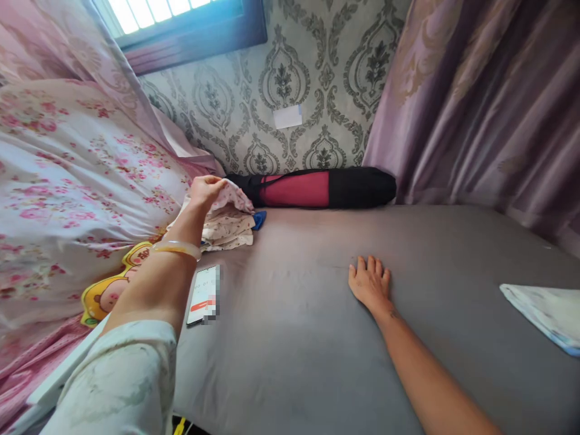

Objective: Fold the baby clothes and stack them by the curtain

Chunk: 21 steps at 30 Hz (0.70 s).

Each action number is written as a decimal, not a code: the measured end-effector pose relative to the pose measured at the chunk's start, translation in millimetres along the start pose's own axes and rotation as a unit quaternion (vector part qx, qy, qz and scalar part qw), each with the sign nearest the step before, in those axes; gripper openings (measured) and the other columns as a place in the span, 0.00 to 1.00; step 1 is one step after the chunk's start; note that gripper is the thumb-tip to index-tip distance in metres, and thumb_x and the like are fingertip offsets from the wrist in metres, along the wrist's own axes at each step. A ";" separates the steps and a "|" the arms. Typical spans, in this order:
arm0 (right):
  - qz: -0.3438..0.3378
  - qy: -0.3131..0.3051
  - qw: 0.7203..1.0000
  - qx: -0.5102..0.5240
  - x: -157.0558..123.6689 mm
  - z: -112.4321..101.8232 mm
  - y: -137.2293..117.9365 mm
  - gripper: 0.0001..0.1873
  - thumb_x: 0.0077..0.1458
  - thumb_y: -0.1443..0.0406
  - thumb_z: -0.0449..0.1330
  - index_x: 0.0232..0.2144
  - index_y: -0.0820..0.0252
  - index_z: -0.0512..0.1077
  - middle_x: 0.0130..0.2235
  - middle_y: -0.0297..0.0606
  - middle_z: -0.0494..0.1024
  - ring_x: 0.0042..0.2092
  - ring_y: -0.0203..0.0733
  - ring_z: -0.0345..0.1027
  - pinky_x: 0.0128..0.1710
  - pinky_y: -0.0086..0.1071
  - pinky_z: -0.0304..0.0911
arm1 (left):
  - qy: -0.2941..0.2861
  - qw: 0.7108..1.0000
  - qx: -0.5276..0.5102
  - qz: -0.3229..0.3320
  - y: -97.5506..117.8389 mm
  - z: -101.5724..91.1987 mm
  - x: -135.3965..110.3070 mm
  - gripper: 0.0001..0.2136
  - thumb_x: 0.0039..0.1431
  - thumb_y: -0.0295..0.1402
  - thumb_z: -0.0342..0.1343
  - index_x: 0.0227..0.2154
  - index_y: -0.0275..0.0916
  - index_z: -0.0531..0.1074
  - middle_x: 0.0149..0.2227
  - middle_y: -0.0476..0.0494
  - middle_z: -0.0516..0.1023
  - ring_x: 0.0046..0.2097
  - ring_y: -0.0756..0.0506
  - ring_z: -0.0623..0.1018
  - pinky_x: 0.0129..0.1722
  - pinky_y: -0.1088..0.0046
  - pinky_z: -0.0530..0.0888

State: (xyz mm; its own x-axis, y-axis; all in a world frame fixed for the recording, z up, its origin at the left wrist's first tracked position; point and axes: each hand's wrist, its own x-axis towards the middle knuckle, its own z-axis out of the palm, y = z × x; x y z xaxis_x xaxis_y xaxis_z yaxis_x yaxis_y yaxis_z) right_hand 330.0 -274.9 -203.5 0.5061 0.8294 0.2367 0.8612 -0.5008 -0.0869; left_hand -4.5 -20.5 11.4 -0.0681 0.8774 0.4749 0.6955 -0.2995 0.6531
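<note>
My left hand [205, 190] reaches forward and its fingers are closed on a small pink-patterned garment [235, 196] at the top of a stack of folded clothes [229, 229]. A pale bangle sits on that wrist. My right hand [369, 283] lies flat on the grey bed sheet [308, 338], fingers stretched out and holding nothing. A phone [203, 294] with a lit screen lies on the sheet beside my left forearm.
A floral pink quilt [67, 181] is heaped at the left. A black and red rolled bag [317, 187] lies along the patterned wall. Purple curtains [489, 103] hang at the right. A folded pale cloth [544, 314] rests at the right edge.
</note>
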 end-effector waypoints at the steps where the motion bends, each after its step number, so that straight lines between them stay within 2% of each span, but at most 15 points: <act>1: 0.001 -0.003 1.000 0.008 0.1 -0.3 0.3 0.27 0.64 0.59 0.43 0.59 0.68 0.63 0.62 0.57 0.61 0.63 0.59 0.50 0.59 0.51 0.42 | 0.015 0.997 -0.072 -0.023 17.8 6.4 -0.5 0.10 0.52 0.38 0.58 0.31 0.35 0.75 0.22 0.50 0.72 0.27 0.49 0.71 0.32 0.70 0.67; 3: 0.004 -0.009 1.000 0.025 0.3 -0.1 1.1 0.27 0.64 0.59 0.44 0.59 0.69 0.63 0.63 0.57 0.60 0.63 0.59 0.49 0.59 0.52 0.41 | 0.021 0.981 -0.185 -0.057 54.7 19.4 -5.0 0.07 0.53 0.34 0.59 0.31 0.34 0.73 0.20 0.54 0.69 0.24 0.53 0.68 0.29 0.74 0.64; 6: 0.007 -0.012 0.998 0.057 1.0 1.2 3.2 0.26 0.63 0.60 0.46 0.58 0.68 0.64 0.63 0.57 0.59 0.64 0.60 0.48 0.60 0.53 0.41 | 0.017 0.953 -0.289 -0.089 106.3 39.3 -18.3 0.06 0.55 0.29 0.58 0.35 0.33 0.70 0.22 0.57 0.68 0.25 0.55 0.68 0.29 0.76 0.62; 8: 0.002 -0.013 0.995 0.097 2.8 0.1 5.0 0.24 0.61 0.61 0.49 0.56 0.67 0.66 0.62 0.55 0.61 0.63 0.60 0.49 0.60 0.53 0.42 | 0.001 0.936 -0.340 -0.088 133.6 54.7 -30.6 0.07 0.57 0.27 0.56 0.39 0.34 0.69 0.23 0.57 0.69 0.25 0.55 0.69 0.28 0.77 0.62; 10: 0.003 -0.007 0.985 0.171 6.5 -5.9 6.7 0.22 0.59 0.64 0.50 0.54 0.65 0.69 0.59 0.52 0.66 0.61 0.56 0.55 0.59 0.50 0.48 | -0.026 0.919 -0.386 -0.077 154.8 72.2 -46.1 0.06 0.57 0.28 0.56 0.38 0.34 0.70 0.23 0.55 0.69 0.26 0.54 0.71 0.27 0.77 0.62; 13: 0.029 0.054 0.944 0.325 13.7 -26.7 8.4 0.18 0.58 0.66 0.48 0.46 0.62 0.72 0.48 0.49 0.75 0.50 0.46 0.68 0.51 0.39 0.59 | -0.073 0.893 -0.442 -0.038 177.6 98.6 -76.2 0.07 0.53 0.31 0.57 0.34 0.35 0.71 0.25 0.51 0.73 0.29 0.52 0.74 0.27 0.77 0.65; 16: 0.056 0.135 0.881 0.450 15.7 -55.0 8.2 0.16 0.60 0.60 0.46 0.37 0.60 0.72 0.37 0.44 0.78 0.39 0.43 0.71 0.42 0.35 0.64 | -0.124 0.878 -0.462 0.016 193.0 117.9 -110.6 0.10 0.49 0.30 0.56 0.36 0.36 0.73 0.29 0.48 0.76 0.32 0.50 0.77 0.30 0.76 0.69; 19: 0.053 0.116 0.833 0.538 10.2 -74.5 2.6 0.18 0.59 0.52 0.48 0.33 0.58 0.68 0.32 0.38 0.76 0.34 0.41 0.71 0.35 0.33 0.65 | -0.164 0.867 -0.466 0.065 202.4 128.5 -141.6 0.14 0.47 0.29 0.54 0.40 0.36 0.73 0.32 0.46 0.78 0.35 0.48 0.77 0.35 0.73 0.72; 21: 0.049 0.075 0.821 0.564 6.4 -77.1 -4.9 0.18 0.56 0.49 0.52 0.34 0.57 0.66 0.33 0.37 0.75 0.34 0.40 0.71 0.33 0.32 0.65 | -0.187 0.858 -0.468 0.096 205.3 132.6 -157.9 0.16 0.48 0.29 0.53 0.42 0.36 0.72 0.35 0.45 0.78 0.37 0.48 0.78 0.38 0.72 0.73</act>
State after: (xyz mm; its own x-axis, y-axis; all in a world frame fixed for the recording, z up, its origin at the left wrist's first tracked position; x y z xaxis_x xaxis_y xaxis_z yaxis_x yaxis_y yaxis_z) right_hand 325.5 -286.3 -127.0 0.6367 0.7165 0.2851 0.3544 0.0566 -0.9334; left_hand 244.0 -170.8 -7.7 0.3395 0.7852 0.5178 -0.2231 -0.4676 0.8553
